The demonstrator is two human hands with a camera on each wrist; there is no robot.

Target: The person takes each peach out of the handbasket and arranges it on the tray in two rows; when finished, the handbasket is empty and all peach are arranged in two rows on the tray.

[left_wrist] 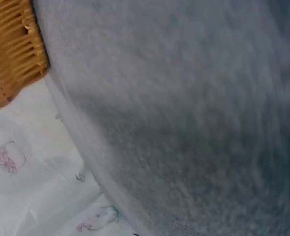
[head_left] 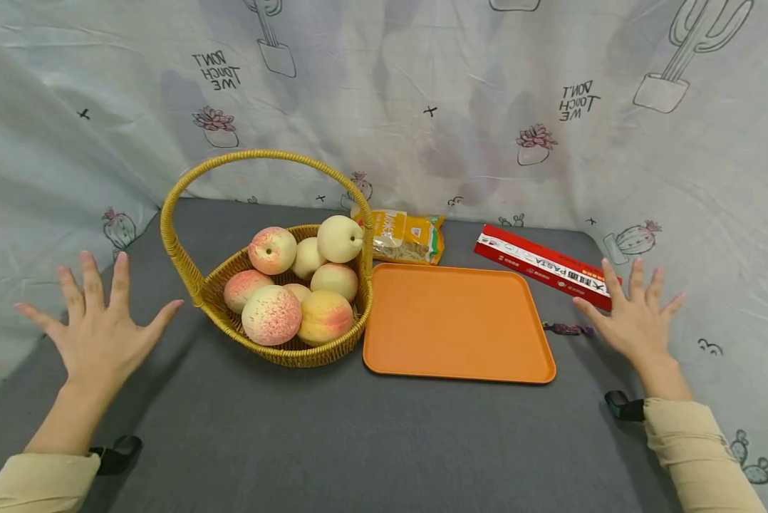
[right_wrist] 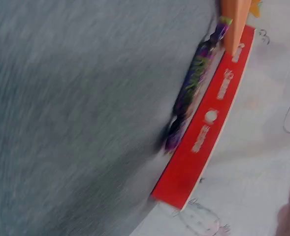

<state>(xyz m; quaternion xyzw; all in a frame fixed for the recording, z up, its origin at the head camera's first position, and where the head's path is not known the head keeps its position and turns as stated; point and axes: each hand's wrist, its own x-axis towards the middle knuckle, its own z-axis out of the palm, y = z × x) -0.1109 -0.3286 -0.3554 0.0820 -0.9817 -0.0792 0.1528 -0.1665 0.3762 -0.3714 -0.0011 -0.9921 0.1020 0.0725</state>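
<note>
left hand and right hand hover palms down, fingers spread wide, holding nothing

A woven basket is showing golden-yellow wicker at nine o'clock of the tray, which is glowing plain orange. The peaches inside are blushing pink-red over pale cream and yellow. At twelve o'clock of the tray, a packet is showing yellow-orange with a clear window and a touch of green. At two o'clock, the pasta box is showing red with a white band and lettering. A small wrapper at three o'clock is shimmering purple with green. The tabletop is lying dark grey. The backdrop cloth is showing white with outlined cacti, pink succulents and black lettering. Both sleeves are showing beige.
</note>
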